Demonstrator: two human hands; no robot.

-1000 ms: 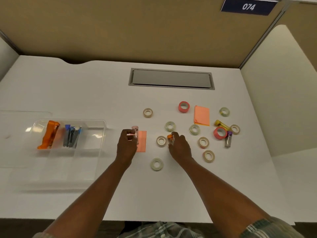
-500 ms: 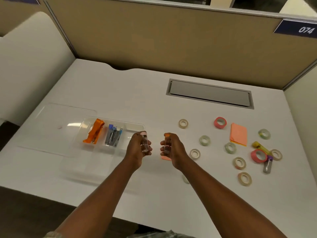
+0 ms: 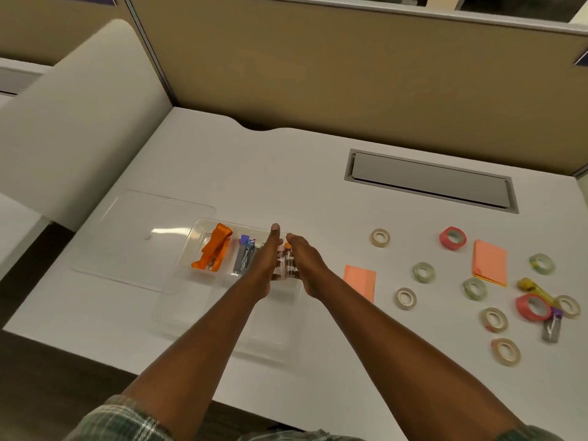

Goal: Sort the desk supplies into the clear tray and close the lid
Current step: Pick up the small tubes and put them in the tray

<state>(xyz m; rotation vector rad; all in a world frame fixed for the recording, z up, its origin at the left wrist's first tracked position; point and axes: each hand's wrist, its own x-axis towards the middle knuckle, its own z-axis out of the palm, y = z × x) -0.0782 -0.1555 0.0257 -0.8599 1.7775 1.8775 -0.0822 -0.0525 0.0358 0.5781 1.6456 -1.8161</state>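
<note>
We have both hands over the clear tray (image 3: 178, 272), side by side at its right-hand compartment. Our left hand (image 3: 265, 262) has its fingers (image 3: 275, 232) curled round a small clear vial with a pink cap (image 3: 280, 261), and our right hand (image 3: 307, 265) holds a matching vial with an orange cap (image 3: 289, 259). The two vials are pressed together between the palms, pointing away from us, so they can go down as a pair in line with the compartment. Whether they already touch the tray floor we cannot tell, since the hands cover that spot.

The tray's left compartment holds an orange staple remover (image 3: 213, 253), and the next one holds a bundle of blue and grey metal pieces (image 3: 246, 259), probably staples or clips. Like goes with like, which is why the vials head for a section of their own. The clear lid (image 3: 127, 237) lies flat on the tabletop (image 3: 286, 173) just beyond and left of the tray, out of the way until the sorting is done.

Much is left to the right: several rolls of clear tape (image 3: 380, 237), two pink tape rolls (image 3: 452, 238), two pads of orange sticky notes (image 3: 489, 262), the nearer pad (image 3: 359, 280) just beside our right hand, a yellow item (image 3: 531, 286) and a purple-capped vial (image 3: 553, 326). We judge the task well under half done; that last vial likely belongs with the pair in our hands.
</note>
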